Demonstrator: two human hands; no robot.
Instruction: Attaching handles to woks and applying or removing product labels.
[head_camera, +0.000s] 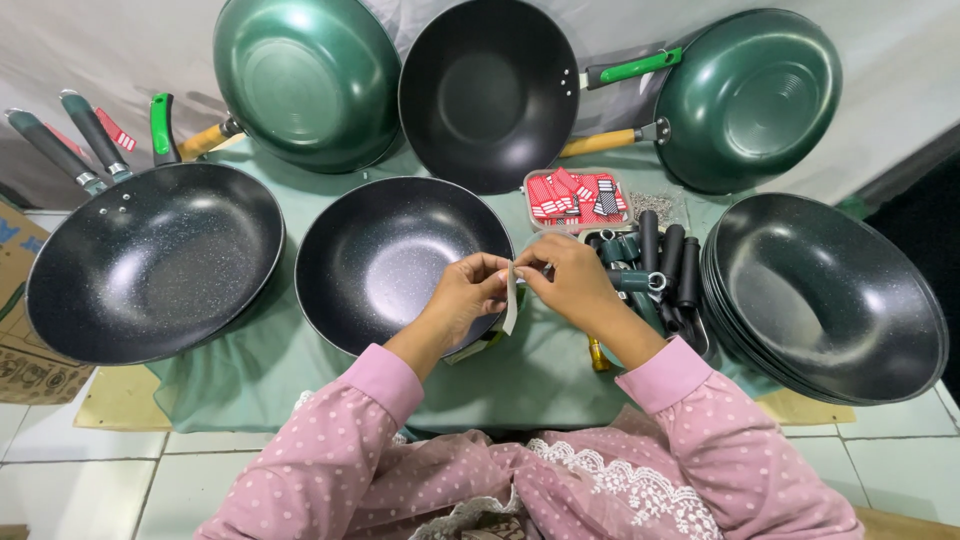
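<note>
The person sits at a low table with a green cloth (540, 375) on it. Both hands are up over the middle of the table. The left hand (465, 290) and the right hand (570, 280) meet at a small strip of paper (511, 300). The fingers of each hand are pressed together on the strip, one hand on each side, so both hands pinch it. The strip hangs down between the hands, right above the near rim of a black pan (395, 260).

That black pan has no handle and sits just at 9 o'clock from the hands. A bigger black pan with handles (150, 260) lies farther out at 9 o'clock. At 11 o'clock a green pan (305, 80) stands tilted up. At 12 o'clock another black pan with a green handle (490, 90) leans the same way. At 1 o'clock there is a second green pan (750, 100) with a wooden handle.

A little clear box of red tags (578, 197) sits at 12 o'clock, just past the right hand. A pile of dark pan handles (660, 265) lies at 3 o'clock, just beside the right hand. Farther out at 3 o'clock is a stack of black pans (825, 295). The person wears pink sleeves with white dots (690, 410).
</note>
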